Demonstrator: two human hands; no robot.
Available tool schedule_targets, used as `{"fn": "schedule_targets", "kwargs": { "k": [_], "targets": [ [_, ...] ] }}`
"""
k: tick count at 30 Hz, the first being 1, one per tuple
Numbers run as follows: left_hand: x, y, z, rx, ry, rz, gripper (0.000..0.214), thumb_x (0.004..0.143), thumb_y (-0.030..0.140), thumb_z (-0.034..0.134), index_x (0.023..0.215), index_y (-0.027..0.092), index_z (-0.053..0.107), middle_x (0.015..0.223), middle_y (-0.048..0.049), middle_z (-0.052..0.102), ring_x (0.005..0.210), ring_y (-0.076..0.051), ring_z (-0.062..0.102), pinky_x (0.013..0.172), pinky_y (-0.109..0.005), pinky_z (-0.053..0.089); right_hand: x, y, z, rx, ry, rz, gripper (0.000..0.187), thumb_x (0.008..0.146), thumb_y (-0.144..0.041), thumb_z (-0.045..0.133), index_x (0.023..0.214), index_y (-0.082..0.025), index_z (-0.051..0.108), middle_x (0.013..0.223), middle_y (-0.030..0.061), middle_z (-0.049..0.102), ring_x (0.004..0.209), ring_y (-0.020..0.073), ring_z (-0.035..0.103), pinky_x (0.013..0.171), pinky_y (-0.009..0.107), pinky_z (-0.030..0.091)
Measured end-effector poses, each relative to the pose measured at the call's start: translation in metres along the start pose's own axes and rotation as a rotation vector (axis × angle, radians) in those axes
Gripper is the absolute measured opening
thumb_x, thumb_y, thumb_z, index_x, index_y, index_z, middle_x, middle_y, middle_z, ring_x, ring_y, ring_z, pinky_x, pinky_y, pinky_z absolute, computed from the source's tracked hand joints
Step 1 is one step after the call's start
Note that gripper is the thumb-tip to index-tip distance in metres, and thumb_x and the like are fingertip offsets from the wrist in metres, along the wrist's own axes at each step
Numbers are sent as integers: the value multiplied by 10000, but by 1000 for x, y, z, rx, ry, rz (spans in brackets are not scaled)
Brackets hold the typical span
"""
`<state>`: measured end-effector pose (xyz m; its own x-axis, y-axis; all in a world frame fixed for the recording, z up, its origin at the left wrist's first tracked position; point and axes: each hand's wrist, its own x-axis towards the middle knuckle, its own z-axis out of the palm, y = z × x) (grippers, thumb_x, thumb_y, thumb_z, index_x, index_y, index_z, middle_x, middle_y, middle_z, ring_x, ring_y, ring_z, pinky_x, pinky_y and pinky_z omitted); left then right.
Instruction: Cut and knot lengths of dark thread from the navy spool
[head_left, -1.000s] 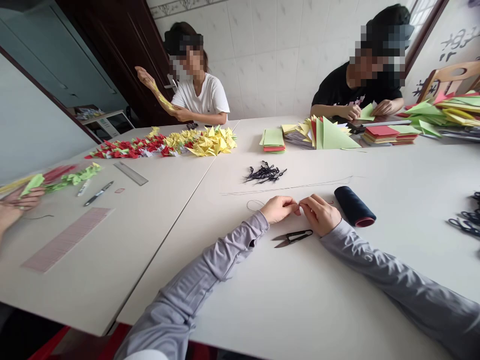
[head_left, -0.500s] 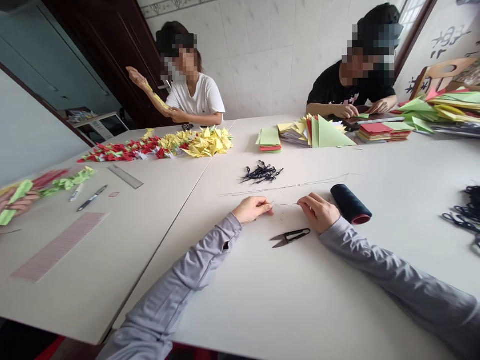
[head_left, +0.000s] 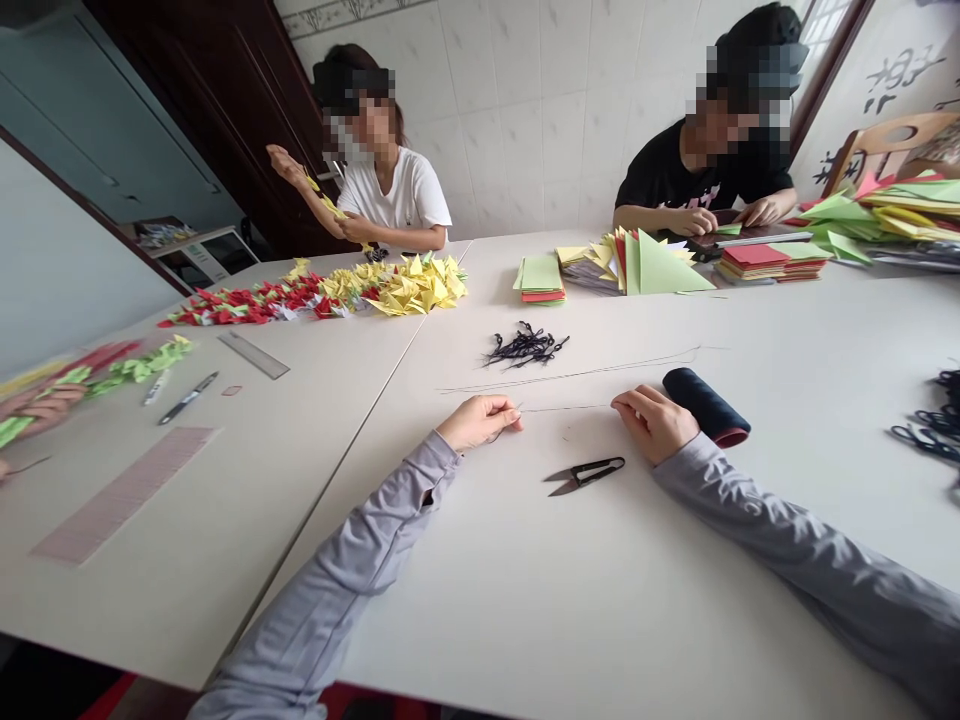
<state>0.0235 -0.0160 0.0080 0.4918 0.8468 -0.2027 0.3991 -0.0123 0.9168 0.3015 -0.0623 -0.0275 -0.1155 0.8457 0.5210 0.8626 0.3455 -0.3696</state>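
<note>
A thin dark thread (head_left: 566, 409) runs nearly straight between my two hands, just above the white table. My left hand (head_left: 480, 422) pinches one end of it, with a short tail hanging below the fingers. The other end is held in the closed fingertips of my right hand (head_left: 657, 422). Right beside that hand lies a spool of dark navy thread (head_left: 705, 405) on its side. Black thread snips (head_left: 585, 476) lie below the thread, blades pointing left. Beyond my hands, longer loose threads (head_left: 570, 372) stretch across the table.
A pile of black cord loops (head_left: 527, 345) lies ahead, more loops (head_left: 934, 425) at far right. Paper stacks (head_left: 541, 280) and folded paper pieces (head_left: 420, 285) line the back. A ruler (head_left: 253, 355) and pen (head_left: 187, 398) lie left. Two people sit opposite; another person's hand (head_left: 45, 410) shows at left.
My hands have moved apart, the left one leftward and the right one slightly right, so the thread between them shows longer. The person in white has lowered their raised hand a little.
</note>
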Motion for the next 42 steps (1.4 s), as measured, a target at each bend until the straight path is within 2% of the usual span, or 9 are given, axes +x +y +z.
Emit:
{"fn": "schedule_targets", "kwargs": {
  "k": [6,11,17,20,25,29,34,39,42],
  "targets": [
    [-2,4,5,128,2,40,364,777,491,546,769,130,585,855,-54,678,463,-32,340,453,-195,262,2,-12,-7,30,19,-31,291,878,-260,404,1015,-182,649,1002,86,624,561,97,518,509,231,397],
    [-4,16,9,184,13,88,320,802,438,530,766,131,609,814,-39,674,550,-64,447,527,-199,326,11,-34,-3,82,-24,-108,287,894,-278,413,991,-196,670,1003,70,633,552,80,505,546,224,424],
    [-6,21,8,176,6,109,341,807,453,521,796,128,622,820,-33,662,562,-64,439,548,-204,341,25,-52,15,377,-251,-102,314,822,-339,539,1070,-187,655,1062,75,646,516,57,469,560,218,455],
    [-6,23,8,169,0,122,352,811,452,516,809,121,635,789,-30,647,594,-72,468,570,-203,356,29,-56,21,485,-317,-42,303,803,-269,544,1075,-190,650,917,33,684,496,54,468,544,200,446],
    [-2,15,6,223,27,129,305,810,408,515,763,128,625,779,-29,656,694,-100,549,658,-206,402,31,-40,21,390,-177,-162,238,840,-266,507,803,-170,721,762,46,649,581,86,548,591,200,451],
    [1,3,6,305,47,141,287,796,407,517,742,146,623,785,-22,674,742,-121,583,713,-215,425,27,-15,18,245,-141,-224,287,874,-263,461,825,-170,728,806,64,659,673,120,612,644,215,472],
    [2,1,8,403,76,147,272,790,382,504,721,151,631,765,-18,659,678,-115,568,655,-208,432,18,5,13,64,-132,-207,285,878,-246,449,855,-178,725,822,57,656,684,131,620,622,224,480],
    [4,0,7,403,61,157,258,780,362,506,697,150,627,766,-21,641,676,-112,563,654,-207,440,8,-4,-6,-26,27,-263,330,845,-121,382,1009,-132,668,963,117,617,765,162,593,661,282,493],
    [5,0,7,372,38,161,247,768,352,518,674,145,616,767,-22,616,681,-107,556,666,-208,448,-3,-18,-14,44,-24,-409,285,873,-186,418,1048,-150,639,957,117,606,823,177,552,743,326,479]
  ]
}}
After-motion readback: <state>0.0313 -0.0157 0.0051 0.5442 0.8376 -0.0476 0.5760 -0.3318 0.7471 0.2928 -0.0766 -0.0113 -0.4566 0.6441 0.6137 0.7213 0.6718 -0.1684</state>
